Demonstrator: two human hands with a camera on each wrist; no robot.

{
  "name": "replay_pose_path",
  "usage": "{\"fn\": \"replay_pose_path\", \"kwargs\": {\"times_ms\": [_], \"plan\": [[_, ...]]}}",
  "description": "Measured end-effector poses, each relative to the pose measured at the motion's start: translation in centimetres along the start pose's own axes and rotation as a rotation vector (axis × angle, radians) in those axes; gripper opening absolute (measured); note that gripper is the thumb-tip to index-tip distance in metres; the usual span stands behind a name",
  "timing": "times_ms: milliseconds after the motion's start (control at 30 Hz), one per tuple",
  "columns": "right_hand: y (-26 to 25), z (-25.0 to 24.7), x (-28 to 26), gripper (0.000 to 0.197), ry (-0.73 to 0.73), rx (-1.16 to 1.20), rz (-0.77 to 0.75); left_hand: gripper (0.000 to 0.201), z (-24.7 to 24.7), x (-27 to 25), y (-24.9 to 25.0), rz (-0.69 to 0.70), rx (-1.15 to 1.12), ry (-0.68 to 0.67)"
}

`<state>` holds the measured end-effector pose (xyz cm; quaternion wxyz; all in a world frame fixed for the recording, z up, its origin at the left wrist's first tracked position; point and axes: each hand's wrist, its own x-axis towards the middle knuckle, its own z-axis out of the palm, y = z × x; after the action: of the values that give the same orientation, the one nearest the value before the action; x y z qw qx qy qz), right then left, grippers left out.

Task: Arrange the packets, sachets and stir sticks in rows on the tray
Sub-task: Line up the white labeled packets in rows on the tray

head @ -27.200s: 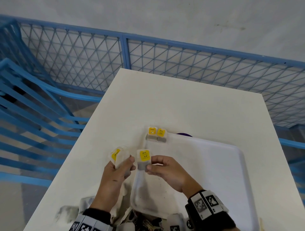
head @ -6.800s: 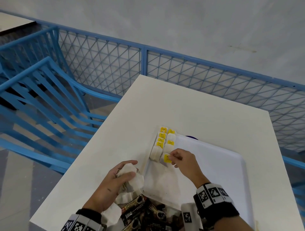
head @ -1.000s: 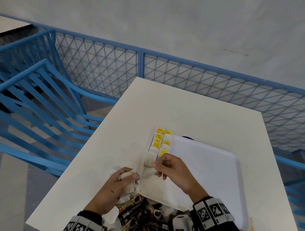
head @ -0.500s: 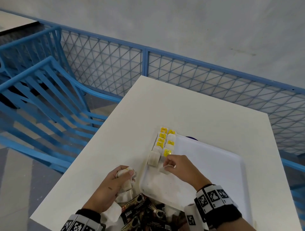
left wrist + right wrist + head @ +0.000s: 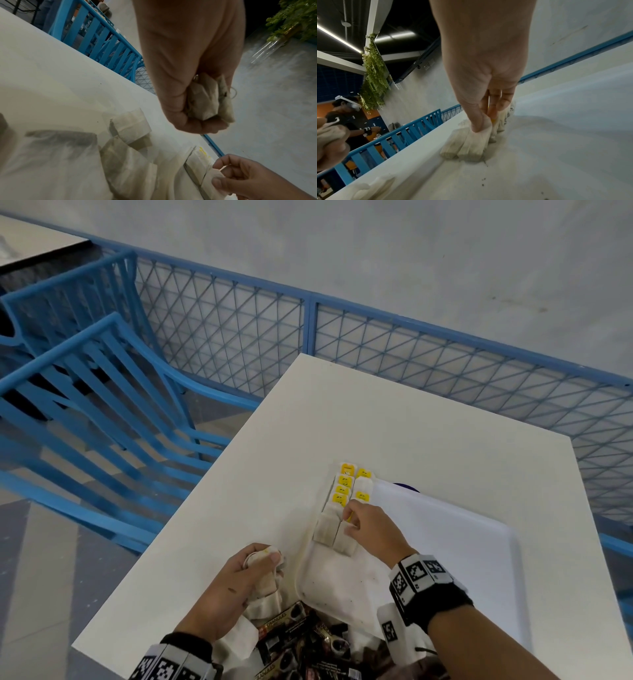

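Observation:
A white tray (image 5: pixel 462 559) lies on the white table (image 5: pixel 376 412). Two rows of tea bags with yellow tags (image 5: pixel 346 484) run along the tray's far left corner. My right hand (image 5: pixel 347 520) pinches the top of the nearest tea bag (image 5: pixel 344 539) in the right row, which lies flat beside the left row's last bag (image 5: pixel 323 530). The right wrist view shows thumb and fingers of the right hand (image 5: pixel 483 121) on that tea bag (image 5: pixel 474 146). My left hand (image 5: pixel 263 559) rests left of the tray and grips a bunch of tea bags (image 5: pixel 205 98).
Dark coffee sachets (image 5: pixel 301 638) are piled at the table's near edge, with loose tea bags (image 5: pixel 263 604) beside them. A purple object (image 5: pixel 406 487) peeks out behind the tray. Blue railing (image 5: pixel 308 330) surrounds the table. Another person (image 5: pixel 346 112) stands far off.
My right hand has carried a tea bag from near the left hand onto the tray and laid it at the near end of the right row. The left hand stays put.

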<state>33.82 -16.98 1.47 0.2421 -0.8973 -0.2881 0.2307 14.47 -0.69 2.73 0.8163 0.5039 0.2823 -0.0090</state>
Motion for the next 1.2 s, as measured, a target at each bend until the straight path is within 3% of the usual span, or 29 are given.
{"fn": "replay_pose_path", "kwargs": {"times_ms": [300,433,600,800,1000,1200], "plan": [[-0.2,0.6,-0.3,0.023,0.151,-0.113,-0.038,0.024,0.7,0.5,0.1,-0.03,-0.035,0.018],[-2.0,0.5,-1.8,0.018,0.243,0.019,-0.101,0.029,1.0,0.8,0.1,-0.027,-0.056,0.017],[-5.8,1.0,-5.2,0.013,0.076,0.289,-0.168,0.044,1.5,0.8,0.1,0.003,-0.041,0.006],[-7.4,2.4,-7.6,0.023,-0.06,0.381,-0.249,0.046,2.0,0.3,0.8,0.028,0.033,-0.03],[-7.2,3.9,-7.5,0.022,0.006,0.362,-0.093,0.043,2.4,0.1,0.5,0.063,0.08,-0.007],[-7.1,4.0,-7.5,0.016,-0.042,0.4,-0.031,0.035,2.1,0.1,0.1,0.043,0.077,-0.041]]}}
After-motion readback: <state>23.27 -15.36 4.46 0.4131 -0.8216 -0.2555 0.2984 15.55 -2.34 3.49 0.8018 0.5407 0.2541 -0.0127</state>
